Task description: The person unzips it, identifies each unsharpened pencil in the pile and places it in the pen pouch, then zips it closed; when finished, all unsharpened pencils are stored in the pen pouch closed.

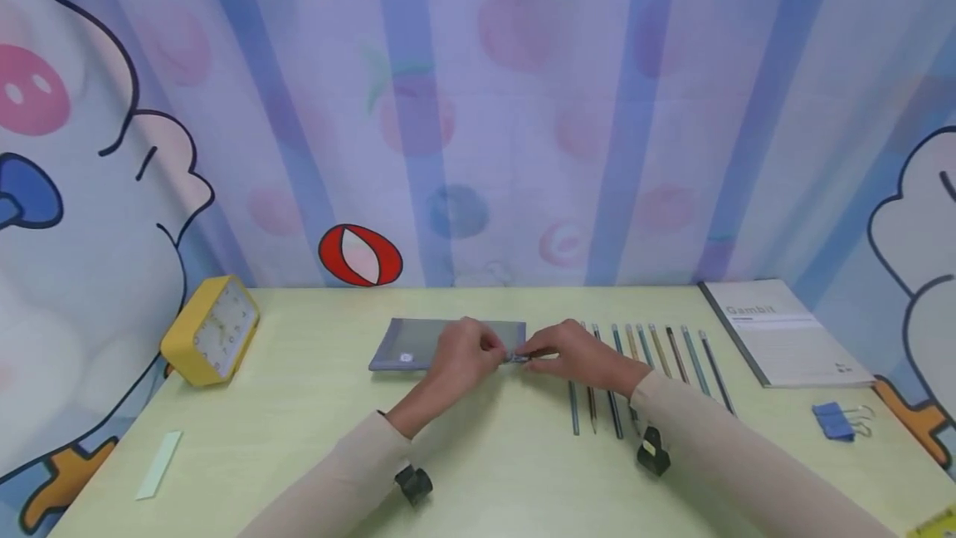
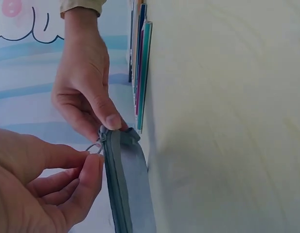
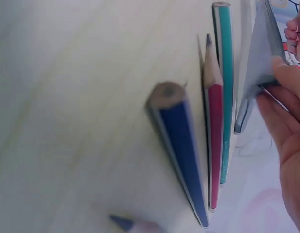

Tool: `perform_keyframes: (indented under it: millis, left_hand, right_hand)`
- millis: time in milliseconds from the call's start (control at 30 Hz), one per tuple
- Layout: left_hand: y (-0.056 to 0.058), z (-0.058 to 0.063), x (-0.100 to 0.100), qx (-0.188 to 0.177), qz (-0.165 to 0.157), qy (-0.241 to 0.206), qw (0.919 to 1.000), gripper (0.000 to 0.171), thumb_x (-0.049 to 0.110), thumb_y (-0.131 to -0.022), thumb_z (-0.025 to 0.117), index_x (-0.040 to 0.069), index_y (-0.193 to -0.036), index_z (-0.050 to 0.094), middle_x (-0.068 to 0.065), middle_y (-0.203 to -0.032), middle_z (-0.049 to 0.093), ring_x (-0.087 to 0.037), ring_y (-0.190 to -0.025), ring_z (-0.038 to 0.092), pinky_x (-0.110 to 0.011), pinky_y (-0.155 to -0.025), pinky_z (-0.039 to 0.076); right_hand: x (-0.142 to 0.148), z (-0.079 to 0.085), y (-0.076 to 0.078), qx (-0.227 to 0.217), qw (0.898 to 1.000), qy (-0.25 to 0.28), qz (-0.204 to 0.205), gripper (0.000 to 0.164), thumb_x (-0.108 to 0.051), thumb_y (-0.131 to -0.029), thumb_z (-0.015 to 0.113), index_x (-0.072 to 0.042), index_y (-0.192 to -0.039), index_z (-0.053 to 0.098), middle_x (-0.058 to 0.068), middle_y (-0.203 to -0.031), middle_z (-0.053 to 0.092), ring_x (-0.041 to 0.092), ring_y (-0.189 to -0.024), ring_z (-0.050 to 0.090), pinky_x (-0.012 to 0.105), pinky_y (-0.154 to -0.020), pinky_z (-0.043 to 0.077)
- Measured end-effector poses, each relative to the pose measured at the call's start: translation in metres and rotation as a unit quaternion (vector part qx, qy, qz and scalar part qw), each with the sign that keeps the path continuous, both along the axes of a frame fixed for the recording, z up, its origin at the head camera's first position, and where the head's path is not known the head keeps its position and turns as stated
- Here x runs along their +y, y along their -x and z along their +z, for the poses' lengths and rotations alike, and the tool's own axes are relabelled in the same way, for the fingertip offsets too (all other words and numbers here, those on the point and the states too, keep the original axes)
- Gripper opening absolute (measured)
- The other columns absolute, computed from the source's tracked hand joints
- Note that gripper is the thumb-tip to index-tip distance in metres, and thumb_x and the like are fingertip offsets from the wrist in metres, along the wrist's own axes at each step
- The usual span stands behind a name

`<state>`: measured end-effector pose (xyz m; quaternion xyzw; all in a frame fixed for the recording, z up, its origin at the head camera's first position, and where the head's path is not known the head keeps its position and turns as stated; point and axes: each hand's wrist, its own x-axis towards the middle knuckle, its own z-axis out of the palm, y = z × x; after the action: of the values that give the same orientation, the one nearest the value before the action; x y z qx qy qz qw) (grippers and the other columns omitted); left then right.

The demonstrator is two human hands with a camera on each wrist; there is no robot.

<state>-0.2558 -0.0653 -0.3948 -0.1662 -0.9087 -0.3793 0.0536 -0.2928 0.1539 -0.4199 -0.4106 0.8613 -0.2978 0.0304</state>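
A flat grey zippered pencil case (image 1: 418,341) lies at mid-table in the head view, its zipper (image 2: 116,184) running along one edge. With thumb and fingers my left hand (image 1: 461,355) pinches the small zipper pull (image 2: 95,145) near the case's right end. That end corner is gripped by my right hand (image 1: 578,355), thumb against the fabric beside the zipper slider. Several pencils lie in a row under and beyond my right forearm; the right wrist view shows a blue pencil (image 3: 181,145), a dark red pencil (image 3: 215,141) and a teal pencil (image 3: 224,92).
A yellow clock (image 1: 212,330) stands at the far left, with a pale green strip (image 1: 159,465) nearer the front. To the right lie a notebook (image 1: 792,339) and a blue binder clip (image 1: 835,422). A printed curtain (image 1: 508,148) hangs behind the table.
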Motion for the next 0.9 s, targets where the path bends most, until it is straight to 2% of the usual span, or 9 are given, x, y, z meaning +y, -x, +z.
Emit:
perform_keyframes:
  millis: [167, 333, 500, 667, 900]
  left_hand:
    - [0.002, 0.012, -0.007, -0.013, 0.024, -0.036, 0.999, 0.009, 0.009, -0.089, 0.072, 0.006, -0.084, 0.079, -0.003, -0.07, 0.073, -0.008, -0.057, 0.061, -0.024, -0.052, 0.047]
    - [0.003, 0.025, -0.012, -0.01, 0.051, -0.043, 0.9977, 0.009, 0.012, -0.089, 0.072, 0.01, -0.085, 0.079, -0.001, -0.07, 0.073, -0.01, -0.057, 0.061, -0.025, -0.05, 0.045]
    - [0.002, 0.03, -0.015, 0.013, 0.055, -0.027, 0.998, 0.008, 0.013, -0.089, 0.073, 0.01, -0.086, 0.08, -0.001, -0.073, 0.074, -0.011, -0.058, 0.059, -0.025, -0.051, 0.044]
    - [0.001, 0.029, -0.02, 0.037, 0.058, -0.009, 0.9976, 0.008, 0.013, -0.088, 0.074, 0.008, -0.085, 0.08, -0.003, -0.076, 0.076, -0.009, -0.061, 0.06, -0.024, -0.054, 0.047]
    - [0.001, 0.028, -0.043, 0.046, 0.073, -0.006, 0.9963, 0.007, 0.01, -0.087, 0.074, 0.008, -0.083, 0.08, -0.003, -0.075, 0.075, -0.01, -0.063, 0.062, -0.025, -0.059, 0.051]
  right_hand:
    - [-0.003, 0.001, -0.003, 0.022, 0.995, 0.089, -0.026, 0.023, -0.016, -0.094, 0.071, -0.016, -0.116, 0.075, 0.0, -0.11, 0.077, 0.012, -0.1, 0.074, 0.027, -0.089, 0.058]
    - [-0.009, 0.004, -0.006, 0.066, 0.986, 0.15, -0.04, 0.022, -0.015, -0.093, 0.071, -0.016, -0.115, 0.075, 0.001, -0.11, 0.077, 0.011, -0.096, 0.075, 0.025, -0.086, 0.058]
    - [-0.013, 0.003, -0.006, 0.086, 0.978, 0.186, -0.042, 0.02, -0.013, -0.093, 0.072, -0.015, -0.112, 0.076, 0.001, -0.106, 0.077, 0.011, -0.094, 0.075, 0.025, -0.085, 0.059]
    - [-0.015, 0.002, -0.004, 0.087, 0.973, 0.212, -0.034, 0.018, -0.008, -0.091, 0.073, -0.014, -0.108, 0.076, 0.002, -0.104, 0.076, 0.014, -0.093, 0.075, 0.026, -0.084, 0.059]
    - [-0.012, 0.0, -0.005, 0.083, 0.971, 0.222, -0.028, 0.018, -0.001, -0.089, 0.073, -0.01, -0.105, 0.075, 0.005, -0.101, 0.074, 0.019, -0.094, 0.074, 0.027, -0.084, 0.06]
